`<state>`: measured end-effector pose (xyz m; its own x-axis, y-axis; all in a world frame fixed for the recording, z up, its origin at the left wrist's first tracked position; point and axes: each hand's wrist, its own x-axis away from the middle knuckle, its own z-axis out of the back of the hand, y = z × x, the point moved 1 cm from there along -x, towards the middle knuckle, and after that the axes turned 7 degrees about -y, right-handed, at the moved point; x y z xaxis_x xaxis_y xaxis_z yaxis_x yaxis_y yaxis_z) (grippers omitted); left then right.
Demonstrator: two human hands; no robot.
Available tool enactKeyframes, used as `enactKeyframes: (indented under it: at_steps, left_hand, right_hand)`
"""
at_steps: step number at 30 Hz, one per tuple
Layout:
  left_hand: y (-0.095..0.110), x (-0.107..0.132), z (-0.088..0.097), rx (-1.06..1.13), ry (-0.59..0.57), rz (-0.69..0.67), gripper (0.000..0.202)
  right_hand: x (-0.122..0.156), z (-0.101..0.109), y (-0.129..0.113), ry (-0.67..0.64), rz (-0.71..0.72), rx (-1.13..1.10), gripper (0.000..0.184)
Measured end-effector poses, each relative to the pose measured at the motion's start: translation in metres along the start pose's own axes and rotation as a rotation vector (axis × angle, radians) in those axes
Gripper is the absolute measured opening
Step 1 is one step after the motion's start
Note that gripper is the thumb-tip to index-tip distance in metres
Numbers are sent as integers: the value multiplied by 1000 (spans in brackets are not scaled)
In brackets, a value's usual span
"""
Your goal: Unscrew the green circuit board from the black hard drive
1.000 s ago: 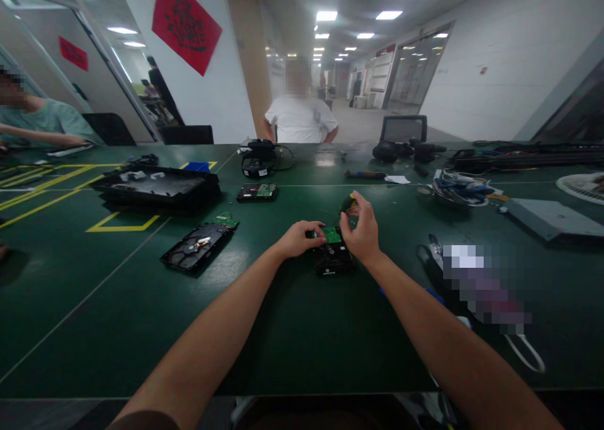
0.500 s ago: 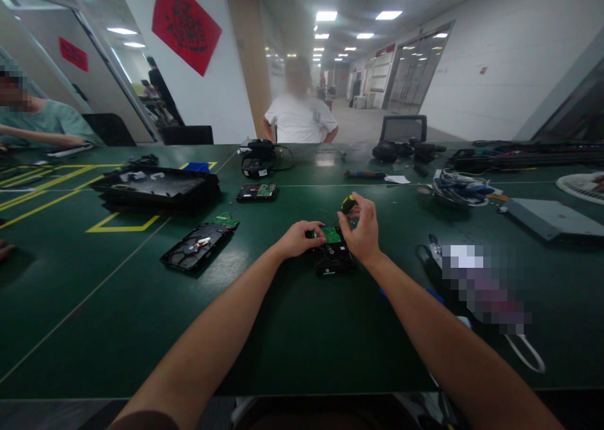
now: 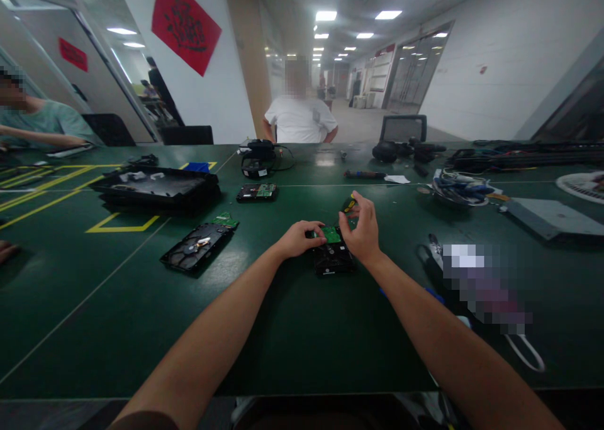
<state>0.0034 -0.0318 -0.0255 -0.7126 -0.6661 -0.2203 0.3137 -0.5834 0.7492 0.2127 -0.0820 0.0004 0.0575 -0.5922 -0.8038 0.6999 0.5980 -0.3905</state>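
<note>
A black hard drive (image 3: 334,260) lies flat on the green table, its green circuit board (image 3: 332,234) facing up at the far end. My left hand (image 3: 301,238) grips the drive's left side, with fingertips at the board's edge. In my right hand (image 3: 362,227) is a screwdriver (image 3: 348,204) with a yellow and black handle, pinched between thumb and fingers and tilted above the far right corner of the drive. Its tip is too small to make out.
To the left lie another hard drive (image 3: 198,244) with a loose board and a smaller drive (image 3: 257,192). Black trays (image 3: 155,188) stand behind them. On the right are a bundle of cables (image 3: 457,188), a grey metal box (image 3: 557,219) and a blurred pouch (image 3: 486,285). A person (image 3: 301,119) sits opposite.
The screwdriver's handle has turned slightly within my right fingers. My left hand and the hard drive stay where they were.
</note>
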Motion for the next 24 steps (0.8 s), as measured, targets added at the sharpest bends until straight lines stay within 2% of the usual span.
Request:
enactKeyframes:
  at_steps: [24]
  left_hand:
    - [-5,-1,0,-16,1,-1,13]
  right_hand:
    - [0,0,0,-15,15,-2,64]
